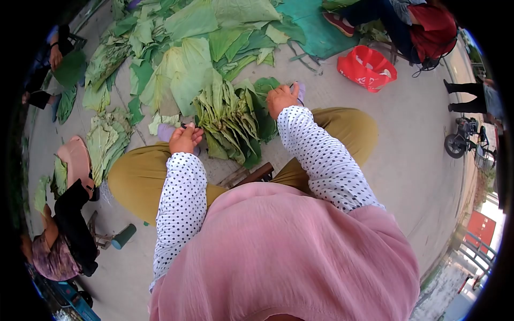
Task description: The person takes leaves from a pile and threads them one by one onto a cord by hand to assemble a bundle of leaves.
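Note:
A thick bundle of folded green leaves [231, 120] stands on the ground between my knees, its stem ends facing up. My left hand [185, 138] is at the bundle's left side, fingers curled, with a small dark thing at the fingertips that I cannot make out. On the other side, my right hand [282, 100] rests at the upper right of the bundle, beside a darker green leaf [266, 115], its fingers partly spread. Large flat leaves [184, 69] lie spread just beyond the bundle.
A red bag [367, 68] stands at the upper right, near a seated person [399, 27]. More people sit at the left, one near a green cup [124, 236]. Leaf piles [107, 140] lie on the left. A motorbike [465, 138] and a standing person [476, 96] are far right.

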Action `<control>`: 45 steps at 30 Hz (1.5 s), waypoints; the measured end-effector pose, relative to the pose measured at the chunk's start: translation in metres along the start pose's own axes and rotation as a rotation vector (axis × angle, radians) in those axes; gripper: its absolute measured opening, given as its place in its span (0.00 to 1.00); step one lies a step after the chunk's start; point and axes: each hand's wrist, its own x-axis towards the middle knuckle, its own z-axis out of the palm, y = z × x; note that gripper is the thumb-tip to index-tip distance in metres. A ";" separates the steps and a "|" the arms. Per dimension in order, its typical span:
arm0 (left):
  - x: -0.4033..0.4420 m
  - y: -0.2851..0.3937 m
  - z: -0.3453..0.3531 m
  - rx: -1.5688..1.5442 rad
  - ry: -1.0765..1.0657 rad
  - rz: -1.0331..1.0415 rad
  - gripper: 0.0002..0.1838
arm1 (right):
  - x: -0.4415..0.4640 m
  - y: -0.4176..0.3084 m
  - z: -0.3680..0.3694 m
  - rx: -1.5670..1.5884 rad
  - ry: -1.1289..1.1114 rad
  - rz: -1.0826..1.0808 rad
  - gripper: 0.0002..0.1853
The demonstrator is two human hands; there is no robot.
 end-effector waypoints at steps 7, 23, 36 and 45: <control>0.001 0.000 0.003 -0.007 -0.011 -0.004 0.06 | -0.003 -0.024 0.003 0.160 -0.005 -0.199 0.16; 0.003 -0.003 0.000 -0.001 -0.035 0.000 0.06 | 0.002 -0.017 -0.017 -0.155 -0.345 -0.027 0.24; 0.000 0.000 0.001 0.014 -0.039 -0.001 0.06 | 0.005 -0.043 0.006 0.225 -0.248 -0.175 0.26; 0.005 -0.003 -0.002 0.012 -0.039 0.000 0.06 | -0.001 -0.016 -0.002 0.011 -0.154 -0.067 0.16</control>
